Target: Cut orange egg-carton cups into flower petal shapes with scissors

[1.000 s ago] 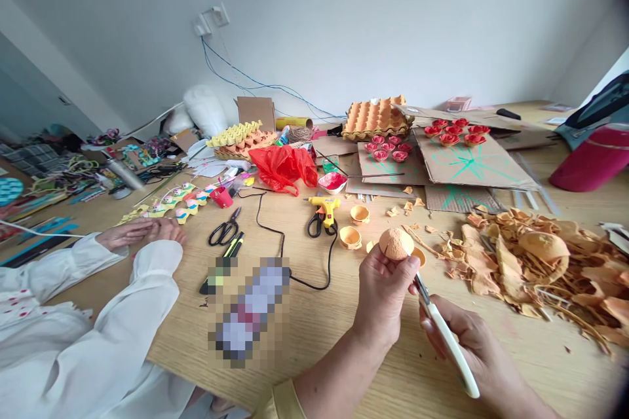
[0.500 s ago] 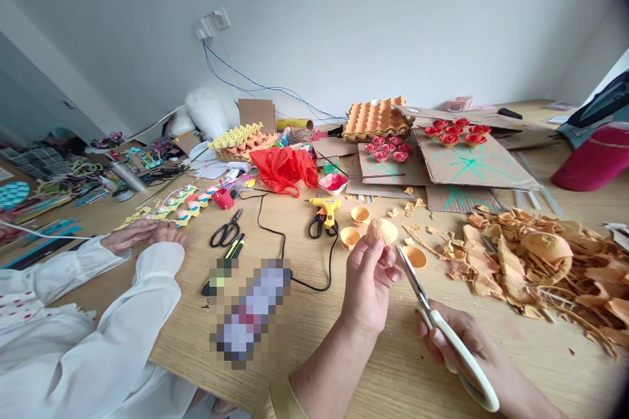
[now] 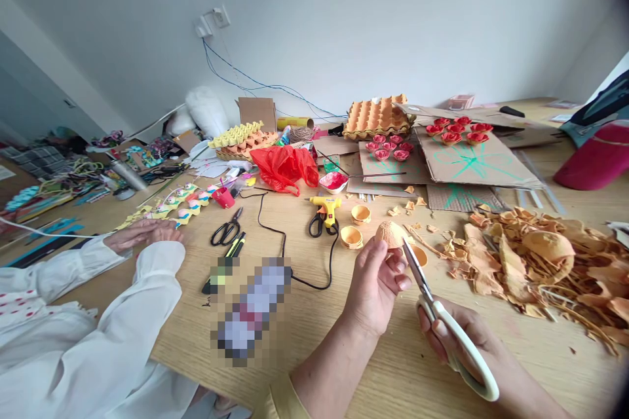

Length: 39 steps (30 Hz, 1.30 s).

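My left hand [image 3: 376,281] pinches a small orange cardboard cup [image 3: 390,234], its rounded side facing up. In my right hand [image 3: 459,334] are white-handled scissors [image 3: 472,357], their blade tips touching or very near the cup's right edge. Just behind my left hand, one orange cup [image 3: 352,237] and another cup [image 3: 361,214] sit on the table; a third cup [image 3: 419,256] is partly hidden behind the blades. A yellow glue gun [image 3: 326,209] lies left of these cups, beside black scissors handles.
Orange cardboard scraps [image 3: 521,262] pile up at the right. Red flowers [image 3: 457,129] rest on cardboard [image 3: 481,163] behind. A phone-like blurred object [image 3: 255,308] lies left of my arm. Another person's hands [image 3: 147,234] are at the left, near an egg-carton strip [image 3: 184,206].
The held cup and my left hand have moved slightly right and have turned, so the cup's rounded side faces up. The scissors' tips have shifted up and right, against the cup's edge.
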Each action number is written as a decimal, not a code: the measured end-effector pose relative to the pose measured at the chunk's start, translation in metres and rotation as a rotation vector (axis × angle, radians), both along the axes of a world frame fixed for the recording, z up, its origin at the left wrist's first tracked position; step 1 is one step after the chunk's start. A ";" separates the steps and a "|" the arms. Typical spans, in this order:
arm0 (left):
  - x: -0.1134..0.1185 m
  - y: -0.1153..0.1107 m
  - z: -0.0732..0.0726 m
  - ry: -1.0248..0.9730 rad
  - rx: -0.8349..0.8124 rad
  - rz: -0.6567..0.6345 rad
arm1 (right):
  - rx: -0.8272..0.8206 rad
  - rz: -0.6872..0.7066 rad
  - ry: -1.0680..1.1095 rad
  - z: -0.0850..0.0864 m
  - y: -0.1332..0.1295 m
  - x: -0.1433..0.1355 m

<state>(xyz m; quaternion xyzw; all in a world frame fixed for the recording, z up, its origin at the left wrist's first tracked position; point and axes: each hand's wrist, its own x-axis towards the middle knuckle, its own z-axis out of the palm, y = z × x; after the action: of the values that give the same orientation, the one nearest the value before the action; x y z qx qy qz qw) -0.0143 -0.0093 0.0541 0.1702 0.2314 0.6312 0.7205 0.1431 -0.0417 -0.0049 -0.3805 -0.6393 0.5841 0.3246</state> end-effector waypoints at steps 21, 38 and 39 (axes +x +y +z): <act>0.009 -0.006 0.003 0.272 -0.008 0.151 | 0.040 0.009 -0.075 0.001 -0.001 0.003; 0.010 -0.008 0.005 0.318 -0.040 0.089 | 0.059 0.014 -0.115 0.007 -0.002 0.004; 0.010 -0.008 0.005 0.318 -0.038 0.086 | 0.058 0.012 -0.116 0.007 -0.002 0.005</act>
<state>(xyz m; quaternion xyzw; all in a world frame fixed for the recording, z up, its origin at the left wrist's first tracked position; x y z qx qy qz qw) -0.0040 -0.0169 0.0594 0.2442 0.3615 0.6220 0.6502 0.1476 -0.0440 0.0021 -0.4004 -0.6761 0.5440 0.2943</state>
